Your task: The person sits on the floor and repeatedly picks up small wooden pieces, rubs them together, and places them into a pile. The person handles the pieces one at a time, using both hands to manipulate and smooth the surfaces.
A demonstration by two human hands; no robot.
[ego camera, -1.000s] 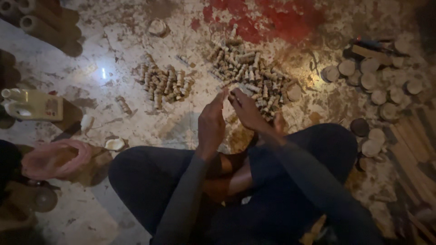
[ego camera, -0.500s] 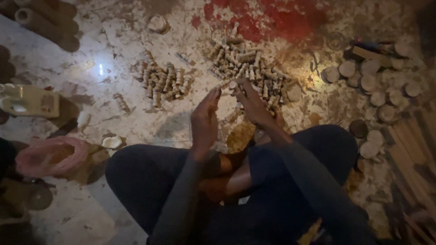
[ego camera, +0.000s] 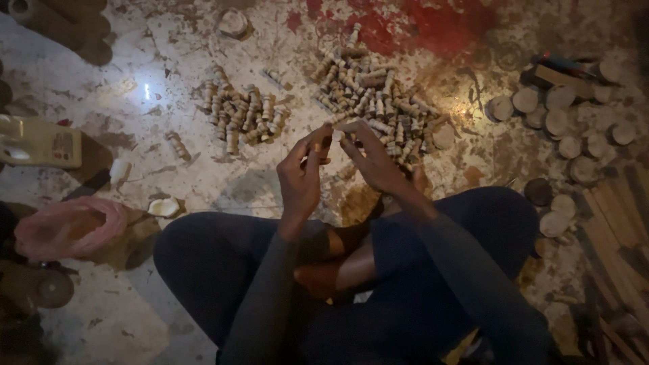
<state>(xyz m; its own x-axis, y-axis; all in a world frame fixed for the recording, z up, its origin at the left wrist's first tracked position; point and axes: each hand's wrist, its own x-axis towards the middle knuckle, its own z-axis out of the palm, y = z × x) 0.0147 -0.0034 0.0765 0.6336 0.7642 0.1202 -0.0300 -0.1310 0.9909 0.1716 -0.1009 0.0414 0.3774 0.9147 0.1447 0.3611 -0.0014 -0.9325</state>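
Observation:
I sit cross-legged on a stained floor. My left hand (ego camera: 302,172) and my right hand (ego camera: 374,157) are raised together in front of me, fingertips meeting around a small turned wooden piece (ego camera: 327,140). Just beyond my right hand lies a large heap of similar small wooden spindles (ego camera: 376,99). A smaller heap of the same pieces (ego camera: 241,112) lies further left. How the held piece is shared between the two hands is partly hidden by the fingers.
Round wooden discs (ego camera: 565,118) are scattered at the right, beside wooden strips (ego camera: 618,226). A pink bowl-like object (ego camera: 67,226) sits at the left near my knee, a pale box-shaped thing (ego camera: 40,142) above it. Single spindles (ego camera: 178,145) lie loose on the floor.
Both hands have risen slightly away from my lap toward the big heap, and the fingertips have closed together on the small wooden piece.

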